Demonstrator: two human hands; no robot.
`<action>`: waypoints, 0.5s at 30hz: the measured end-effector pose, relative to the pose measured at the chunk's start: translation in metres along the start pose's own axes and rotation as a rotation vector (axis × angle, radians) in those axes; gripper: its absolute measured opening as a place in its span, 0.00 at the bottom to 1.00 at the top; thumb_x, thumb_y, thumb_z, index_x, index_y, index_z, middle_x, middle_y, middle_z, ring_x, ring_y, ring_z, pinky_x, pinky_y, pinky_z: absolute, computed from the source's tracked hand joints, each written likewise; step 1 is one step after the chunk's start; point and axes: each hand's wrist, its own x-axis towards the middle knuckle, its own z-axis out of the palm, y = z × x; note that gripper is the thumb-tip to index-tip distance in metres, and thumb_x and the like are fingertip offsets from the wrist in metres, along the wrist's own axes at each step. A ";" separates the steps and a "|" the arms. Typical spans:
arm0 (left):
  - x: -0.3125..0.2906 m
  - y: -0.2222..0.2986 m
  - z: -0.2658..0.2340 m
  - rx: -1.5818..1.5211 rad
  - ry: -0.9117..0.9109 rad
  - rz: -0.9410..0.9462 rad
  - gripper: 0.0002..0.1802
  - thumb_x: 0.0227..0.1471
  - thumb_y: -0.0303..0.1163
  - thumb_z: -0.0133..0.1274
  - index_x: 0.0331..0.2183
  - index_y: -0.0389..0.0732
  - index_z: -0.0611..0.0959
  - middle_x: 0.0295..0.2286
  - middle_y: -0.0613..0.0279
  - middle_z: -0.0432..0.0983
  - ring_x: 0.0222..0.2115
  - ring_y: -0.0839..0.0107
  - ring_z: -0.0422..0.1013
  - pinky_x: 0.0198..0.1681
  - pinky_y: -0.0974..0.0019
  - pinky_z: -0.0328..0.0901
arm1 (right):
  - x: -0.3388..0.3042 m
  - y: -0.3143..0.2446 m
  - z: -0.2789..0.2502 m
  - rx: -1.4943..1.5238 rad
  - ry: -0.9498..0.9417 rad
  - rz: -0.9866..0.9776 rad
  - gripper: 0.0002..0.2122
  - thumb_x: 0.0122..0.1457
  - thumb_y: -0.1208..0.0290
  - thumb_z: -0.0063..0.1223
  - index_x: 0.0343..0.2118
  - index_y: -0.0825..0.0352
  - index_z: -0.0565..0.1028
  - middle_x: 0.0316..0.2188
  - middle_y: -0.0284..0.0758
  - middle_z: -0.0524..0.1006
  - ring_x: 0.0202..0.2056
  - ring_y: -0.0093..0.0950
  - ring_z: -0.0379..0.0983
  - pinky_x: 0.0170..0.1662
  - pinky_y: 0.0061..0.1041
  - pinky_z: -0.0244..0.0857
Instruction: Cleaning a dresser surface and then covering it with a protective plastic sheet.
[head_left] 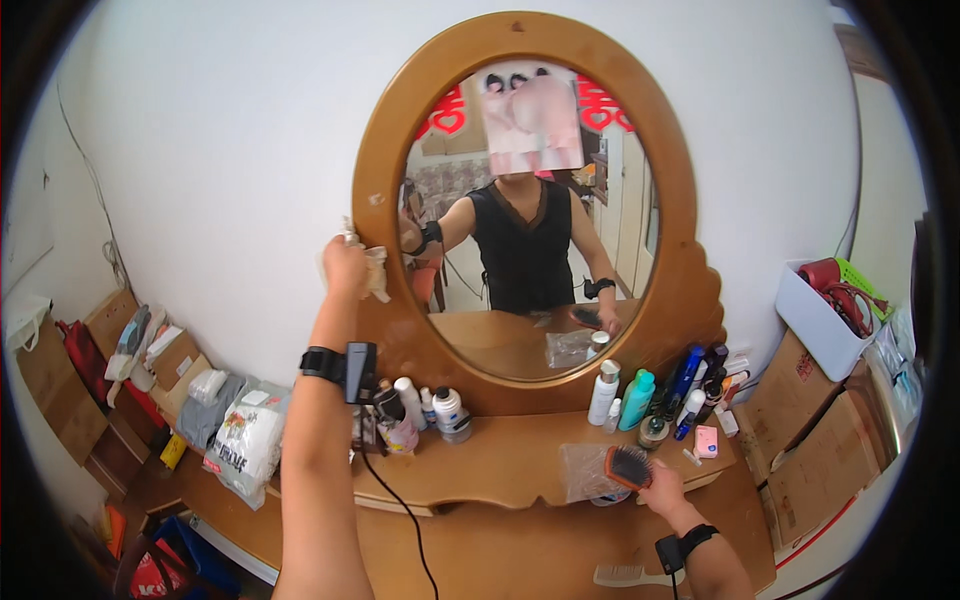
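My left hand is raised to the left side of the oval mirror's wooden frame, closed on a crumpled cream cloth. Part of the cloth lies against the frame. Low on the right, my right hand grips a hairbrush with dark bristles and an orange-brown rim, bristles facing up. The brush is over a clear plastic bag on the dresser's raised shelf. The mirror glass reflects my torso and arms.
Several bottles stand right of the mirror's base, near a pink box. More bottles are beside my left forearm. A pale comb lies on the lower top. Packaged items are at left; a white bin sits on cartons at right.
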 end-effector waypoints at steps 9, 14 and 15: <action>0.031 0.149 0.028 0.003 0.079 0.105 0.19 0.39 0.18 0.36 0.37 0.29 0.74 0.33 0.45 0.73 0.36 0.58 0.71 0.39 0.63 0.63 | 0.001 0.002 -0.013 -0.014 -0.184 0.051 0.11 0.42 0.67 0.53 0.31 0.62 0.71 0.29 0.38 0.71 0.33 0.40 0.69 0.34 0.37 0.64; 0.060 0.214 0.061 0.441 0.167 0.257 0.16 0.40 0.23 0.39 0.34 0.37 0.77 0.32 0.45 0.74 0.36 0.50 0.69 0.40 0.57 0.63 | -0.002 0.014 -0.011 0.136 -0.175 -0.018 0.12 0.44 0.66 0.53 0.33 0.61 0.71 0.32 0.34 0.72 0.36 0.37 0.69 0.37 0.33 0.64; 0.067 0.225 0.067 0.499 0.170 0.291 0.16 0.40 0.25 0.40 0.34 0.38 0.78 0.32 0.46 0.74 0.37 0.50 0.69 0.41 0.56 0.62 | -0.003 0.011 -0.013 0.147 -0.170 -0.009 0.12 0.44 0.66 0.53 0.33 0.61 0.71 0.32 0.34 0.72 0.36 0.37 0.69 0.37 0.33 0.64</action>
